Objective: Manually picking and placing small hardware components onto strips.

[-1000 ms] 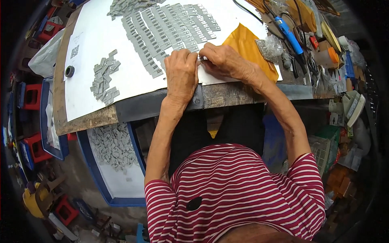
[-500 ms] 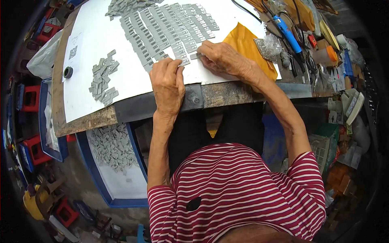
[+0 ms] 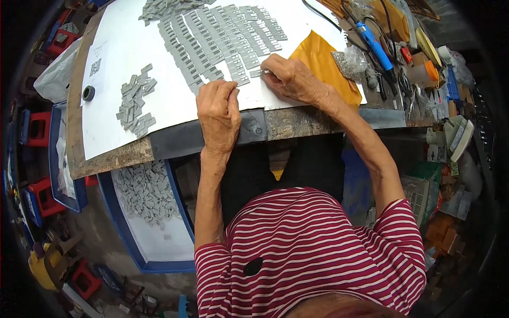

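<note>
Rows of small flat grey plastic pieces (image 3: pixel 204 43) with little slots lie side by side on white paper. At the near end of these rows, my right hand (image 3: pixel 299 79) pinches a single grey piece (image 3: pixel 255 73) between thumb and fingers, low over the paper. My left hand (image 3: pixel 218 116) rests by the paper's near edge, just below the rows. Its fingers are curled and pressed together; whatever is between the fingertips is too small to name. A loose heap of similar pieces (image 3: pixel 136 100) lies to the left, and a larger pile (image 3: pixel 169 8) at the far side.
A yellow envelope (image 3: pixel 318 58) and a bag of tiny metal parts (image 3: pixel 347 63) lie at right, near a blue-handled tool (image 3: pixel 375 45) with cables. A black tape ring (image 3: pixel 88 94) sits at left. Below the table, a blue tray (image 3: pixel 143 259) holds many grey pieces.
My left hand has shifted slightly down and right, drawing back a little from the ends of the rows. My right hand stays almost in place with the grey piece.
</note>
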A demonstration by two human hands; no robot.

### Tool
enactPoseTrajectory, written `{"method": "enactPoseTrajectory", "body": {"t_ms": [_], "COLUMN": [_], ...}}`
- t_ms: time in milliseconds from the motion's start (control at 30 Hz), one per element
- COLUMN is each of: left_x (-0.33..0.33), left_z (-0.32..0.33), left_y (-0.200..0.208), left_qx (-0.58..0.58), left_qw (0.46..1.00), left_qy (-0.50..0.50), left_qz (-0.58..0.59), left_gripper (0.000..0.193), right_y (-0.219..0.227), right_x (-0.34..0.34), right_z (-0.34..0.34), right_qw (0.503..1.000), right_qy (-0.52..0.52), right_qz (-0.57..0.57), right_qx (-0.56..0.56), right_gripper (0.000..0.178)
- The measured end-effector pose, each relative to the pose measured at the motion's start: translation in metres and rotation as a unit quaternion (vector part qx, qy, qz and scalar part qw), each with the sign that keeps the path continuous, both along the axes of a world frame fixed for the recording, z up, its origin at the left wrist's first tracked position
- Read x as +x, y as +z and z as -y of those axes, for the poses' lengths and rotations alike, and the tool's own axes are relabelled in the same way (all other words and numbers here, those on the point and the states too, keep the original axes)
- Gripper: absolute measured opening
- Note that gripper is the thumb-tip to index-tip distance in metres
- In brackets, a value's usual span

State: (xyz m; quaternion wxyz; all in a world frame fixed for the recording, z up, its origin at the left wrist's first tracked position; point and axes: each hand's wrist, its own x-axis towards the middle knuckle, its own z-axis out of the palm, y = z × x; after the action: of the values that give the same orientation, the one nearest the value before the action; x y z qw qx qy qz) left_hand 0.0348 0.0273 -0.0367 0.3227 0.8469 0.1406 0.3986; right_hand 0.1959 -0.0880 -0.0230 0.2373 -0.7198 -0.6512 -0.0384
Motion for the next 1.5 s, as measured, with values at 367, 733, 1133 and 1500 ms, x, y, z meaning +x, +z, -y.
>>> {"method": "enactPoseTrajectory", "body": {"t_ms": [367,733,1133,1500], "left_x": [0.0,0.0,-0.041,-0.066], "left_z": [0.0,-0.001,0.053,0.115], "left_y": [0.0,0.003,0.088,0.164], "left_qx": [-0.015,-0.017,-0.14,-0.3], "left_qw": [1.0,1.0,0.97,0.805], "left_qy": [-0.005,-0.005,-0.129,-0.384], "left_qz": [0.008,0.01,0.152,0.338], "left_gripper": [0.01,0.01,0.016,0.034], "right_y": [-0.002,-0.001,0.055,0.03], "right_x": [0.0,0.002,-0.007,0.012], "right_z": [-0.006,-0.01,0.044,0.131], "right_qw": [0.999,1.0,0.989,0.951], "right_qy": [0.001,0.003,-0.105,-0.269], "right_qz": [0.026,0.017,-0.044,-0.141], "right_qx": [-0.021,-0.007,0.1,0.055], "right_gripper": [0.012,0.01,0.01,0.009]}}
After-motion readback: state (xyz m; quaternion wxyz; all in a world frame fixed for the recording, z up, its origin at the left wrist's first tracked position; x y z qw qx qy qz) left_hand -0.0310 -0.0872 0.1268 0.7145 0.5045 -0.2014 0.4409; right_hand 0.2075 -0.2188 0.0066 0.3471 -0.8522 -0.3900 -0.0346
